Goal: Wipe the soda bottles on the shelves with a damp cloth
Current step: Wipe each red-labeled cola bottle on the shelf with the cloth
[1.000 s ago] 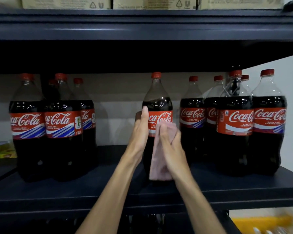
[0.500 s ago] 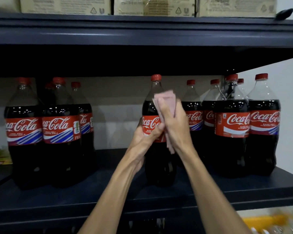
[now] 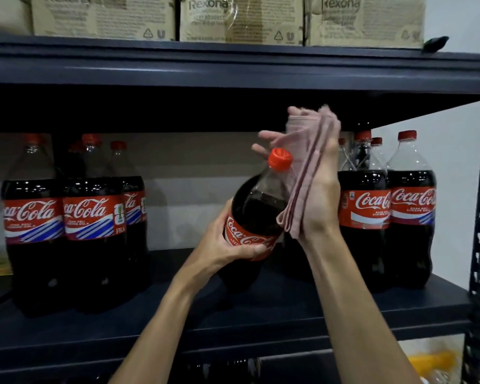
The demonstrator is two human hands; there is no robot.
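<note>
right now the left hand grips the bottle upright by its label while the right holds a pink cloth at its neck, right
Not upright: the head view shows the bottle tilted. The left hand grips its label; the right hand holds the pink cloth at its neck.

Cardboard boxes (image 3: 103,18) are cut off by the upper edge, small print blurred. Bottles (image 3: 343,151) behind the right hand (image 3: 320,195) are largely hidden. A yellow item (image 3: 432,364) at lower right is blurred.
</note>
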